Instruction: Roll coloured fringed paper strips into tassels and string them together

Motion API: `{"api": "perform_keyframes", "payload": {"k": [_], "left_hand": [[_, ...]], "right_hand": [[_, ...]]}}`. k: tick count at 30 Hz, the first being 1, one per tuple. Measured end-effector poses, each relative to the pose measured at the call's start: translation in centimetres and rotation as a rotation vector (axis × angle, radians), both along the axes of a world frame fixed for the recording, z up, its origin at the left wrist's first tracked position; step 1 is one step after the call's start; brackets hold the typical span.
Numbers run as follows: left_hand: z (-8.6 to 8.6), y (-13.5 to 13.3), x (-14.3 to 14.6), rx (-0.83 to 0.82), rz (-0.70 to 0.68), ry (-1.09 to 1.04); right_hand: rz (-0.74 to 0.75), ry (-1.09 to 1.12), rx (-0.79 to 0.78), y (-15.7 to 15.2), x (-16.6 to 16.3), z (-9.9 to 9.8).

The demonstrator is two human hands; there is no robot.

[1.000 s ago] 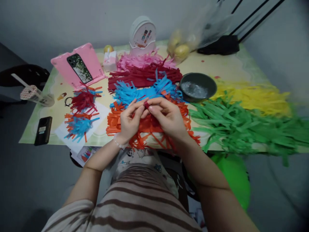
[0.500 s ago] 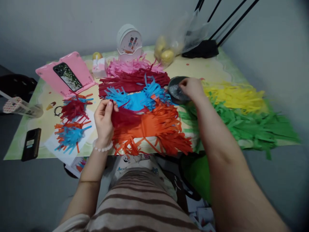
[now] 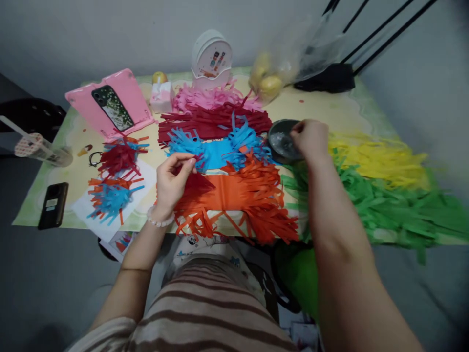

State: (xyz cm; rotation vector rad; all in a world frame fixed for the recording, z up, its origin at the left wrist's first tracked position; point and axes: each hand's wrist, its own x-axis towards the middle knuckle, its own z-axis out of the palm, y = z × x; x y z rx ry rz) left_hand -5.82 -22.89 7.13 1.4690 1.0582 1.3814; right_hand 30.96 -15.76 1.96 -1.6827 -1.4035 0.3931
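My left hand [image 3: 173, 178] has thumb and forefinger pinched on a dark red paper strip [image 3: 201, 183], which hangs over fringed orange paper [image 3: 224, 191]. At the round dark bowl [image 3: 279, 155], my right hand [image 3: 312, 139] is over the right rim with its fingertips pinched together. Something pale and shiny lies in the bowl, too small to name. Whatever those fingertips hold is hidden. Fringed blue paper [image 3: 216, 152] lies just beyond the orange, and a stack of dark red fringe [image 3: 216, 122] is behind it.
Pink fringe [image 3: 216, 97], yellow fringe [image 3: 381, 161] and green fringe [image 3: 395, 203] are spread around. A pink stand with a phone [image 3: 113, 105], a bag of yellow fruit [image 3: 270, 87], a drink cup [image 3: 44, 149], another phone [image 3: 53, 205] and two small tassel bunches [image 3: 112, 198] occupy the table.
The camera view has shifted a little, moving the table's things rightward in the picture. My left hand has moved slightly towards the blue paper, still pinching the red strip; my right hand stays at the bowl.
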Motion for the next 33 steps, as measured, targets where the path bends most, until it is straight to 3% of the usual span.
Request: {"api": "perform_keyframes", "payload": {"k": [2, 4, 7, 11, 16, 23, 29, 33], "left_hand": [[0.0, -0.1, 0.2, 0.009, -0.026, 0.004], [-0.1, -0.3, 0.5, 0.023, -0.048, 0.001], [-0.1, -0.8, 1.0, 0.041, -0.071, -0.010], [0.1, -1.8, 1.3, 0.088, -0.085, -0.029], [-0.2, -2.8, 0.9, 0.188, -0.030, 0.047], [-0.6, -3.7, 0.4, 0.454, 0.156, 0.384], [-0.5, -3.7, -0.3, 0.625, 0.146, 0.556], [-0.8, -3.5, -0.4, 0.577, 0.105, 0.465]], "right_hand": [[-0.065, 0.086, 0.058, -1.5, -2.8, 1.7], [0.037, 0.147, 0.085, -3.8, -7.1, 3.2], [0.314, 0.361, 0.167, -7.8, -14.1, 4.7], [0.389, 0.613, 0.224, -10.6, -19.5, 5.4], [0.361, 0.737, 0.223, -10.9, -20.9, 5.1], [0.324, 0.837, 0.195, -11.3, -22.7, 4.5], [0.337, 1.044, 0.143, -11.1, -23.4, 3.3], [0.350, 1.064, 0.117, -11.2, -23.6, 2.9]]}}
